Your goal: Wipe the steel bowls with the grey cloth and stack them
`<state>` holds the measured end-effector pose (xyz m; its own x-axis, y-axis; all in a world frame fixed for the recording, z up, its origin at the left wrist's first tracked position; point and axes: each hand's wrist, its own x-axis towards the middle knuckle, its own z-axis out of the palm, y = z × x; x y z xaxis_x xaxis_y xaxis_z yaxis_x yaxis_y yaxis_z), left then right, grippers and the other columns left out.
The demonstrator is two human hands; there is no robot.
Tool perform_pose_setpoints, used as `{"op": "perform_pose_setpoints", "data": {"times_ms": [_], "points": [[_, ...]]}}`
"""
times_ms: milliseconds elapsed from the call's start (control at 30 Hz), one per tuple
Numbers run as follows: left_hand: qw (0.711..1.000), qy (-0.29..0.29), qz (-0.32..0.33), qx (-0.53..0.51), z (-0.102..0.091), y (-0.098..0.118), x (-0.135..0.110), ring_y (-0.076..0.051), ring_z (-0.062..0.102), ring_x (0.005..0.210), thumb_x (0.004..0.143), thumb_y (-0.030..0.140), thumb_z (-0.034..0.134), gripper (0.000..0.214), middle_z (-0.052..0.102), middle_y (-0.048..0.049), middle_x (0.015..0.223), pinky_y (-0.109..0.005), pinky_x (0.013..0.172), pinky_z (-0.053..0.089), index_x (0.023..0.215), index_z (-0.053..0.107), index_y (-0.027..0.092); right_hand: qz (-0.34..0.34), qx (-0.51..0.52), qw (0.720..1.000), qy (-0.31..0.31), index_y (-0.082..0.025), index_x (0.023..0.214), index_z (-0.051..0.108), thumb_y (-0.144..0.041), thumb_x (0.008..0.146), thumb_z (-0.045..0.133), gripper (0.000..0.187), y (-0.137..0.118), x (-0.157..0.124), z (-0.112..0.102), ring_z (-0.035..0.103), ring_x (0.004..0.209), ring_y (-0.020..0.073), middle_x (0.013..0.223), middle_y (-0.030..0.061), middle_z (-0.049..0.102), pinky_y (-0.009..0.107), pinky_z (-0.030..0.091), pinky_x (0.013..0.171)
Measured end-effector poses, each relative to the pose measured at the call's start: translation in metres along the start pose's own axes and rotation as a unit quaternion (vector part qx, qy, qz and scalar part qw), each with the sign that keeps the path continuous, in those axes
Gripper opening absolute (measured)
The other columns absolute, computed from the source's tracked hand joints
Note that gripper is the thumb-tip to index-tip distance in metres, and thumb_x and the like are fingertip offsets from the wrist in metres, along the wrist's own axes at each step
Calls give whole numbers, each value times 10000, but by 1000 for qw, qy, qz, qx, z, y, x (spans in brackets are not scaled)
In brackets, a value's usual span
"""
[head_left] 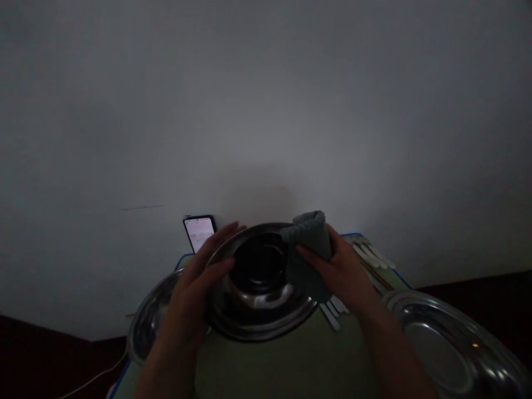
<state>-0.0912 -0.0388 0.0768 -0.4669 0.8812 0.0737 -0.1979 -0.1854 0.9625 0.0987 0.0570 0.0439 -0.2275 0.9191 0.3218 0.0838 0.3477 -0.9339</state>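
Note:
A shiny metal basin (266, 302) with a wide rim is held up above the table, its inside tilted toward me. My left hand (203, 271) grips its left rim, with the thumb on the inner side. In my right hand (336, 266) is a folded grey-green cloth (310, 238), pinched over the right rim of the basin. The fingers behind the cloth and behind the basin are hidden.
Another metal basin (152, 316) stands at the left, partly behind my left arm. A larger metal basin (440, 343) is at the right. White-handled utensils (372, 255) and chopsticks (380, 277) lie on the green table (286, 366). A lit phone (199, 231) leans against the wall (266, 111).

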Motion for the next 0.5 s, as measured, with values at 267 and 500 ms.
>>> {"op": "perform_pose_setpoints", "data": {"times_ms": [267,500], "points": [[995,70,68,13,15,-12,-2,-263,682,1000,711,320,738,297,759,-34,965,-384,907,527,1004,735,269,24,29,986,165,-184,1001,608,-518,727,664,436,11,2,26,595,844,221,922,59,690,338,449,750],[959,172,198,109,19,-35,-4,-284,268,1427,620,122,762,384,451,79,1465,-383,1163,272,955,720,304,138,230,963,43,-187,1109,646,-482,774,633,446,28,-12,67,624,1075,238,1135,65,699,359,467,917]]}}
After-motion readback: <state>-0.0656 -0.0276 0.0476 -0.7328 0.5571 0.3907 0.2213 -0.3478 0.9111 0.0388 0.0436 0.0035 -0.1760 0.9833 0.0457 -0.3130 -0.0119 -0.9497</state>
